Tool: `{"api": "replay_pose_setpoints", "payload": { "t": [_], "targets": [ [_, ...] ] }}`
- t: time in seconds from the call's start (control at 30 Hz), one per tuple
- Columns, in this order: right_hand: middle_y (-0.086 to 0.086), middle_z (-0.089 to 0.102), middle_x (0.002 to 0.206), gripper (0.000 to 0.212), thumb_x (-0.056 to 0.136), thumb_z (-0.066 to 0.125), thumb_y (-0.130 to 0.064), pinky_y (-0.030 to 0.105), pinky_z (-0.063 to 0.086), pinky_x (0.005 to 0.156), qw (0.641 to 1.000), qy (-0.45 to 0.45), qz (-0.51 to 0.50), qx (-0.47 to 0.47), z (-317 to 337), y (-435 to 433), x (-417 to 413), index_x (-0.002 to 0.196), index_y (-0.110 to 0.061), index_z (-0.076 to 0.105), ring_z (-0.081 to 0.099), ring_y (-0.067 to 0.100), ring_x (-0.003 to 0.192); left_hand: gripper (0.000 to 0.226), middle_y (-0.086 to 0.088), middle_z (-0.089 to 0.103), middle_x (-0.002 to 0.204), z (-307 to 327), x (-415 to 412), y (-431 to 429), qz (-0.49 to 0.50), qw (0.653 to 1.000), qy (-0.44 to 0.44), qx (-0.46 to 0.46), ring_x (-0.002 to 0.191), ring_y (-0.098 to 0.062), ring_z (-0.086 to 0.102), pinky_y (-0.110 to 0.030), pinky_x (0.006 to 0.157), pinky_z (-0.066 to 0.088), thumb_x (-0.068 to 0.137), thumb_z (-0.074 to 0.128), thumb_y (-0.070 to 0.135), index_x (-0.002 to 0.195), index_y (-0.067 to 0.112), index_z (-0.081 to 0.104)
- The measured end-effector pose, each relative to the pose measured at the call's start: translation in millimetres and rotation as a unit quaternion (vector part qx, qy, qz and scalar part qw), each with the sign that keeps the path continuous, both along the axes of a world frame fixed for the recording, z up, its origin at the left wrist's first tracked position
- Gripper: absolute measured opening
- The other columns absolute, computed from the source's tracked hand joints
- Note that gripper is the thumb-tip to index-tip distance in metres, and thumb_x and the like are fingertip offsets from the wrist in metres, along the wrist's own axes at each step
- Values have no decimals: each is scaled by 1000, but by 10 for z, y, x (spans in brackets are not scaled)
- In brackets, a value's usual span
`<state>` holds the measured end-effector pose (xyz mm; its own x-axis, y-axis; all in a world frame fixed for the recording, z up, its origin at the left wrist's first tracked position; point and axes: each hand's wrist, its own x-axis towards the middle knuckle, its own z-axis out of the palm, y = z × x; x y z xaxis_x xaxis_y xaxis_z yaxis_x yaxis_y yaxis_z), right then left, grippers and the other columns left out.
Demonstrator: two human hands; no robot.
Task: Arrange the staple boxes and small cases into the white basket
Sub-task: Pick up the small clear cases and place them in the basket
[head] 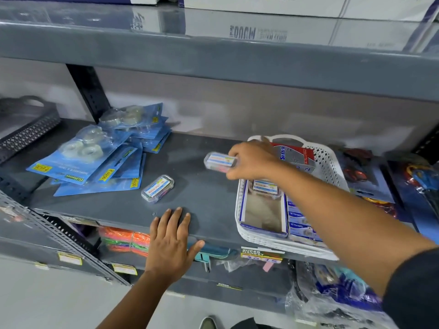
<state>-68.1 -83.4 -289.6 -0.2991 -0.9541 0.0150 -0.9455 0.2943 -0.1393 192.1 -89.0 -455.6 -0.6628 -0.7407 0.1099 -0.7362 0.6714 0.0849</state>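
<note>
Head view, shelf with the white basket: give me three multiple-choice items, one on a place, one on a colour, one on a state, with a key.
1. Where does the loose clear case lie?
A. in the basket
B. on the grey shelf, left of the white basket
C. on the floor

2. What colour are the tape packs' cards?
A. blue
B. red
C. green

3. What is the right hand doing?
A. resting flat
B. hanging empty
C. gripping a clear case

Key: 1 B, it sits on bare shelf; 2 A, blue backing shows; 3 C, fingers close round it while the left hand rests flat.
</note>
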Motion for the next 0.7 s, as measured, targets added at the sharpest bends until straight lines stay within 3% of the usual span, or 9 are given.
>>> {"api": "replay_pose_setpoints", "payload": {
  "t": [0.1, 0.2, 0.27, 0.4, 0.47, 0.53, 0.7],
  "targets": [
    [-9, 71, 84, 46, 55, 60, -60, 38, 43, 93, 1000, -13, 1, -23, 276, 424, -273, 91, -33, 70, 64, 18, 84, 76, -14, 52, 142, -4, -5, 2, 0, 1000, 1, 1, 133, -38, 45, -56, 112, 30, 89, 27, 67, 134, 12, 51],
    [-11, 72, 94, 47, 58, 71, -52, 35, 49, 92, 996, -79, -19, 45, 310, 887, -520, 102, -34, 71, 65, 16, 90, 76, -14, 51, 143, -20, -13, -4, 2, 1000, -2, 0, 134, -38, 43, -56, 113, 27, 89, 27, 67, 135, 12, 51],
    [-12, 73, 95, 47, 63, 74, -49, 38, 42, 99, 993, -61, -12, 97, 143, 1087, -617, 108, -35, 69, 64, 15, 92, 77, -14, 51, 143, -32, -19, -4, 2, 1000, -6, -2, 134, -38, 43, -56, 114, 26, 88, 26, 68, 135, 12, 51],
    [-14, 65, 78, 48, 64, 68, -58, 43, 27, 108, 990, -40, 4, 134, -258, 1192, -588, 107, -37, 67, 54, 11, 85, 77, -15, 51, 144, -34, -10, -7, 2, 1000, -8, 2, 135, -38, 42, -57, 113, 27, 88, 27, 68, 135, 11, 51],
    [-15, 60, 92, 53, 66, 68, -59, 48, 18, 114, 990, -42, 3, 133, -392, 1163, -547, 114, -37, 65, 51, 13, 97, 77, -15, 51, 143, -29, -14, -7, 3, 1000, -10, 3, 135, -38, 43, -57, 113, 28, 88, 26, 68, 135, 11, 51],
    [-8, 56, 107, 57, 69, 67, -59, 49, 20, 114, 991, -30, -2, 130, -469, 1119, -516, 121, -35, 62, 50, 17, 109, 77, -15, 51, 143, -19, -13, 2, 4, 1000, -7, 4, 135, -38, 43, -57, 113, 28, 88, 26, 68, 135, 11, 51],
    [-2, 57, 122, 62, 72, 67, -56, 49, 20, 113, 992, 15, 1, 128, -517, 1067, -456, 130, -36, 54, 48, 24, 119, 76, -15, 52, 142, -14, -9, 8, 3, 1000, 2, -4, 133, -39, 44, -56, 112, 29, 88, 27, 67, 134, 11, 52]
  ]
}}
